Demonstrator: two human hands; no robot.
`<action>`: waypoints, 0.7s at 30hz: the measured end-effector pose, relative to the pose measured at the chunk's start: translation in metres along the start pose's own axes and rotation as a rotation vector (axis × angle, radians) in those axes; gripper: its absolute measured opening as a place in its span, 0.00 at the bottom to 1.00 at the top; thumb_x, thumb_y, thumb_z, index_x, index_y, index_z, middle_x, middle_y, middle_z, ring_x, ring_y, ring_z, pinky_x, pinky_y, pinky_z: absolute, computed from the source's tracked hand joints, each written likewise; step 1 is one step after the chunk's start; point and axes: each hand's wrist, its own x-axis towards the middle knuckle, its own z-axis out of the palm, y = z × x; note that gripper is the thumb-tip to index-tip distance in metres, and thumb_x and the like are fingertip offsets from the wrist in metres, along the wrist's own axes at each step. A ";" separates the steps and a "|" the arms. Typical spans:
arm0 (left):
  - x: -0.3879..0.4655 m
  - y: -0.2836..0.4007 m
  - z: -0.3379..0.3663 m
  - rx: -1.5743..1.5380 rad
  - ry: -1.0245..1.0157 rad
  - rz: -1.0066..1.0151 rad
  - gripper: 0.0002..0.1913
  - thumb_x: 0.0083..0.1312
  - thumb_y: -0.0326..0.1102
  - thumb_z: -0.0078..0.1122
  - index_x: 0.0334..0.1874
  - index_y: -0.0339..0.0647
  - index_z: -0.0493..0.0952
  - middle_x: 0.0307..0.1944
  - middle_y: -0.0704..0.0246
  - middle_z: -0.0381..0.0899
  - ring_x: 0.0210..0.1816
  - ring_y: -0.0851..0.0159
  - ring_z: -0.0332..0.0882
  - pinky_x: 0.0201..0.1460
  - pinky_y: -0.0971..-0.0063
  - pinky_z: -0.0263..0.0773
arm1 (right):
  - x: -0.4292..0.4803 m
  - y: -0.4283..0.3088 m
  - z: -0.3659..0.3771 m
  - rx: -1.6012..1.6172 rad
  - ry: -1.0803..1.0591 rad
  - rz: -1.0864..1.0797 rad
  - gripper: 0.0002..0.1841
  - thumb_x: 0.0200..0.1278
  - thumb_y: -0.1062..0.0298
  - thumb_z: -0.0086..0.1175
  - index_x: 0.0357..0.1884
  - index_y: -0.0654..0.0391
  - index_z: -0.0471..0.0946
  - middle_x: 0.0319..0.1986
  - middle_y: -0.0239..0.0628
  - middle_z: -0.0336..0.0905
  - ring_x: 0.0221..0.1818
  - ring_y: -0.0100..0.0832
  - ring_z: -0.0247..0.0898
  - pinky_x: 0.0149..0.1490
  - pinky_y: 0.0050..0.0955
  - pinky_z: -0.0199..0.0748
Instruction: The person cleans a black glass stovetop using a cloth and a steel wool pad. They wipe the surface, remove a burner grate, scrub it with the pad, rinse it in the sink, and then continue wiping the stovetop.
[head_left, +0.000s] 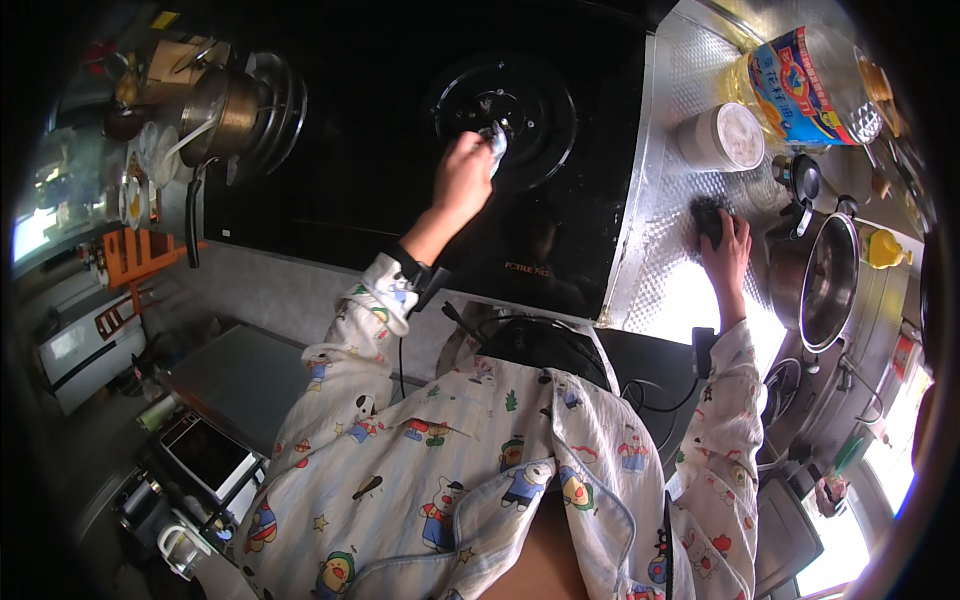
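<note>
My left hand (463, 176) reaches over the black glass cooktop (360, 202). Its fingers are closed on a small crumpled pale cloth (497, 146), which touches the burner ring (571, 135) near its centre. To the right, my right hand (729, 244) rests on the textured metal counter (660, 232) with its fingers curled over a dark scrubbing pad (705, 214). Just beyond that pad stands a white lidded tub (724, 139). Part of the pad is hidden under my fingers.
A large oil bottle (795, 86) lies at the back right. Near it are a small dark-lidded jar (802, 176) and a steel pot (829, 281). On the left, a saucepan (217, 116) has its black handle (194, 217) pointing towards the cooktop's front edge.
</note>
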 end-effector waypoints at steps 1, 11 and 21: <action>0.002 -0.008 -0.004 -0.225 0.079 -0.070 0.05 0.60 0.29 0.56 0.32 0.34 0.78 0.36 0.59 0.76 0.37 0.54 0.77 0.42 0.63 0.73 | 0.000 0.000 0.000 -0.007 -0.006 0.002 0.30 0.49 0.65 0.60 0.59 0.51 0.70 0.56 0.46 0.64 0.57 0.50 0.62 0.62 0.43 0.61; 0.117 -0.098 -0.028 -0.925 -0.337 0.005 0.05 0.66 0.31 0.55 0.37 0.38 0.79 0.30 0.71 0.79 0.36 0.71 0.77 0.40 0.77 0.73 | -0.002 -0.004 -0.003 0.045 0.018 0.017 0.31 0.49 0.66 0.61 0.60 0.49 0.70 0.57 0.46 0.64 0.57 0.52 0.62 0.61 0.44 0.63; 0.188 0.005 0.015 0.006 -0.988 0.547 0.10 0.42 0.22 0.66 0.25 0.39 0.74 0.32 0.68 0.73 0.38 0.61 0.77 0.36 0.68 0.70 | -0.007 -0.005 -0.003 0.070 0.035 0.067 0.31 0.50 0.67 0.61 0.61 0.47 0.69 0.58 0.44 0.63 0.58 0.52 0.62 0.59 0.45 0.68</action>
